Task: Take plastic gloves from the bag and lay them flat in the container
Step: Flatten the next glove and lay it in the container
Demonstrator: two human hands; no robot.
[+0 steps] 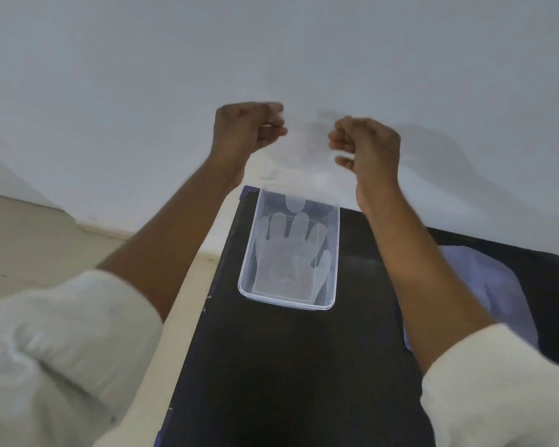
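A clear plastic container [334,253] sits on a black table, with at least one translucent plastic glove [288,262] lying flat inside, fingers pointing away from me. Above its far end I hold another thin, nearly invisible plastic glove [304,150] stretched between both hands. My left hand [246,130] pinches its left edge and my right hand [368,146] pinches its right edge. The held glove hangs down, its fingertip [294,201] dipping over the container's far rim. The bag [484,285], a bluish plastic sheet, lies on the table to the right, partly hidden by my right forearm.
The black table [304,366] runs from the wall toward me. A white wall [271,59] rises right behind the container. Beige floor [46,233] shows at the left, beyond the table's left edge.
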